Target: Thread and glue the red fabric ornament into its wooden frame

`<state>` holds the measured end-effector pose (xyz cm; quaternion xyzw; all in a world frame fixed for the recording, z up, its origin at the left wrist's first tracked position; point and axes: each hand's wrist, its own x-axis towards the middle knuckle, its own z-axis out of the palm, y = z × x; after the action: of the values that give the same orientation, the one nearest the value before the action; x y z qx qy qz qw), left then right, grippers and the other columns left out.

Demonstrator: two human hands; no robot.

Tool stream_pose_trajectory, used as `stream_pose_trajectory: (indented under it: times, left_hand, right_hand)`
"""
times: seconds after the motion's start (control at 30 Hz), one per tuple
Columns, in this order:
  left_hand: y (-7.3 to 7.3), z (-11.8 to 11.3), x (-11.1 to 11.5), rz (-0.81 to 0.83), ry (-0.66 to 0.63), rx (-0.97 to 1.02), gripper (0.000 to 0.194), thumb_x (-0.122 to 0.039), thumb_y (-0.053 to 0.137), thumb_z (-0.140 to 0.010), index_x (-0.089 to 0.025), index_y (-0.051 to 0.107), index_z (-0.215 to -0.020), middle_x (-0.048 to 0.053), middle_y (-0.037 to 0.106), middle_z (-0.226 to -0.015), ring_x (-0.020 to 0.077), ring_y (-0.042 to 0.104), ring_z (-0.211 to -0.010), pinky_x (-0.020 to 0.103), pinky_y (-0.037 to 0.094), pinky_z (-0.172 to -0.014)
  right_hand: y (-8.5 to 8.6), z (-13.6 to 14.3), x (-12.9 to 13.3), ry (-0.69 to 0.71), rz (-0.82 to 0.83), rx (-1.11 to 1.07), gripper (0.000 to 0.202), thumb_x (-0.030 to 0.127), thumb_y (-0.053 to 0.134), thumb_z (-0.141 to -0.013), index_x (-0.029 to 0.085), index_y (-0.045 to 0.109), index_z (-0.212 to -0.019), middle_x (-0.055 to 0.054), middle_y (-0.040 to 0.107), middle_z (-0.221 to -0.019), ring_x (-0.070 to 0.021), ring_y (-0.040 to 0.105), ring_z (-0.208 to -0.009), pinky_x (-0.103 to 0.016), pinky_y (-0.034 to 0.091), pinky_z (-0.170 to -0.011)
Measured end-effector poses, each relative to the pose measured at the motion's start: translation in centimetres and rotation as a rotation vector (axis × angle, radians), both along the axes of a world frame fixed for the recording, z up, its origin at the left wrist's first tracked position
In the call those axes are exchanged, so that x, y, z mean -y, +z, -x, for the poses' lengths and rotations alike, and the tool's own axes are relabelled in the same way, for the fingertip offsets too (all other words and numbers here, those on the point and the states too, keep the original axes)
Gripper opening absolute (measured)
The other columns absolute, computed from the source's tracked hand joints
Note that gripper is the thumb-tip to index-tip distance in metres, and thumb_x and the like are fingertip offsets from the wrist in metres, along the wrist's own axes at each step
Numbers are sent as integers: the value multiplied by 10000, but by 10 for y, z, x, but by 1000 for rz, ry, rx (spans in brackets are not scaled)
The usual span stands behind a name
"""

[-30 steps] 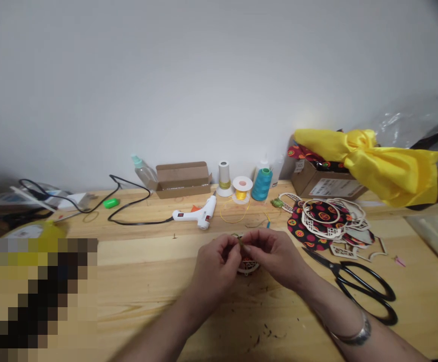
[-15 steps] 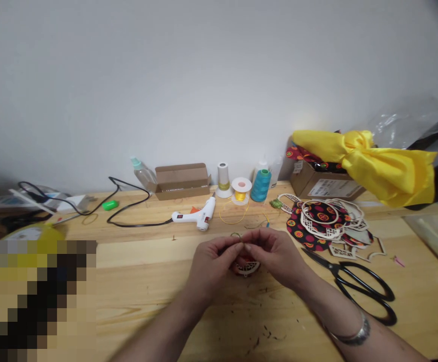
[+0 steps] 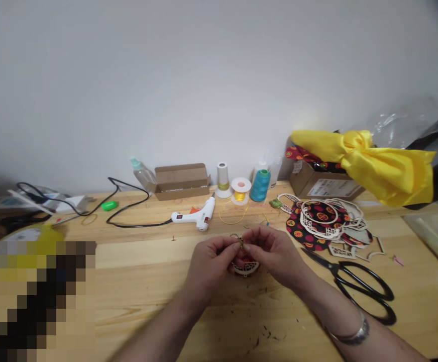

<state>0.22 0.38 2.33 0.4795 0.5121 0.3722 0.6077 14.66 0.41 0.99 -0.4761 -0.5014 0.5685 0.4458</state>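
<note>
Fingertips of my left hand (image 3: 213, 259) and my right hand (image 3: 274, 251) meet over the middle of the wooden table, both pinched at a thin green cord (image 3: 240, 242). A small loop of that cord stands up above the fingers. Just below hangs or lies a round ornament (image 3: 246, 271), with a pale cut-out lattice rim and some red in it; my fingers cover its upper part. Whether it touches the table I cannot tell. Black-handled scissors (image 3: 349, 281) lie to the right of my right hand, blades pointing toward it.
Behind my hands are a white glue gun (image 3: 194, 217), a yellow cord spool (image 3: 240, 191), a blue thread cone (image 3: 260, 186) and an open cardboard box (image 3: 181, 183). Patterned fabric pieces (image 3: 296, 231) and pale lattice frames (image 3: 341, 250) pile up at right, before a carton (image 3: 317, 183) with yellow cloth (image 3: 388, 171).
My fingertips have parted slightly, and more of the green cord shows between them. The ornament stays nearly in place beneath. Nothing else on the table has moved.
</note>
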Motion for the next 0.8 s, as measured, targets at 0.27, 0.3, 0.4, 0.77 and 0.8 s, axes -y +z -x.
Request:
stream_pose_trajectory:
  times: [0.27, 0.3, 0.4, 0.77, 0.8]
  left_hand:
    - [-3, 2, -2, -8, 41, -9, 148, -266, 592, -710, -135, 661, -705, 15, 657, -599, 103, 564, -509, 184, 407, -452]
    - [-3, 2, -2, -6, 45, -13, 148, -265, 592, -711, -134, 660, -704, 13, 652, -589, 102, 562, -504, 183, 404, -449]
    - [-1, 2, -2, -4, 45, -17, 152, -259, 590, -713, -123, 654, -690, 9, 632, -557, 92, 545, -483, 176, 391, -442]
    - [-2, 2, -1, -32, 32, -43, 156, -265, 582, -727, -122, 639, -701, 10, 629, -566, 82, 535, -486, 168, 380, -447]
    - [-2, 2, -1, -36, 34, -52, 154, -265, 582, -726, -123, 640, -703, 9, 629, -565, 82, 535, -485, 167, 380, -447]
  right_hand:
    - [4, -2, -2, 86, 48, 77, 290, 369, 541, -752, 152, 598, -569, 7, 582, -529, -105, 509, -500, -221, 403, -490]
    - [3, -2, -2, 107, 62, 67, 295, 374, 544, -753, 148, 609, -576, 4, 589, -536, -105, 512, -504, -221, 399, -490]
    - [1, -3, -3, 132, 109, 19, 229, 358, 606, -710, 137, 651, -670, -17, 644, -622, -114, 550, -560, -230, 417, -541]
    - [6, -3, -3, -18, 172, -21, 177, 287, 684, -600, 126, 638, -654, -8, 647, -604, -103, 546, -537, -236, 419, -544]
    - [7, -3, -3, -30, 169, -12, 177, 286, 682, -600, 124, 638, -654, -8, 644, -599, -103, 543, -535, -236, 416, -542]
